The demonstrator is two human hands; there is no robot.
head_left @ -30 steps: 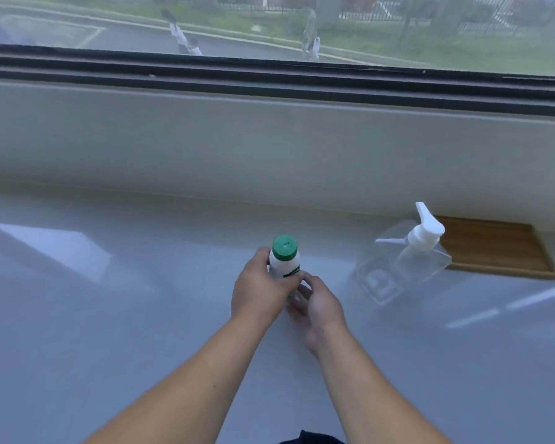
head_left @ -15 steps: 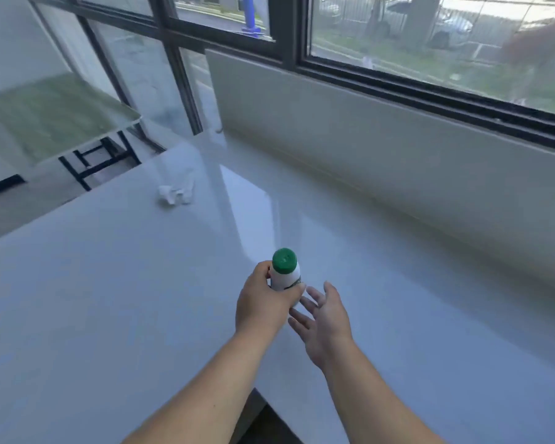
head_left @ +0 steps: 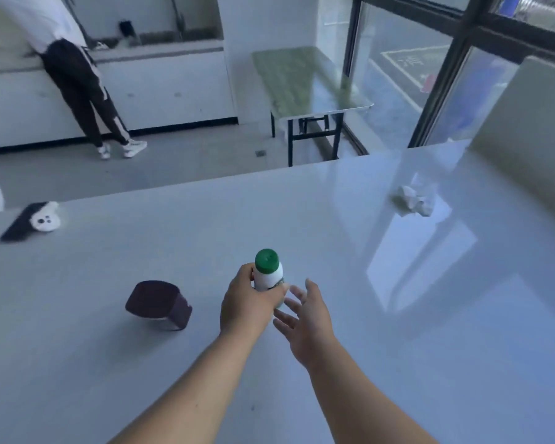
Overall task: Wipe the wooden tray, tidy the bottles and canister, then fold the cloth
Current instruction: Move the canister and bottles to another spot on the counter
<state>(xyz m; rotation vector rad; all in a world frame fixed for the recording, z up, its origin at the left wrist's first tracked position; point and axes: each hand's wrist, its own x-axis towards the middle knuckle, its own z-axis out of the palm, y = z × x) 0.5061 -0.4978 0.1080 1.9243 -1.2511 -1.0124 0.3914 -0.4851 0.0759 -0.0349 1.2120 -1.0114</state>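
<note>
Bottle (head_left: 267,273): upright over the table (head_left: 398,315), clamped in your left hand (head_left: 247,304) (likely for carrying to tidy). Right hand (head_left: 305,315): spread, empty, just beside. Canister (head_left: 158,304): left, tilted.

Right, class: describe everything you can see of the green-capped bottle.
The bottle is small and white, likely plastic, with a round green cap and a dark green band of label low on its body. It stands upright, tilted slightly, over the glossy white table. The left hand wraps its lower body from the left; the right hand is open beside it, fingers spread, apparently not gripping. Its base is hidden.
</note>
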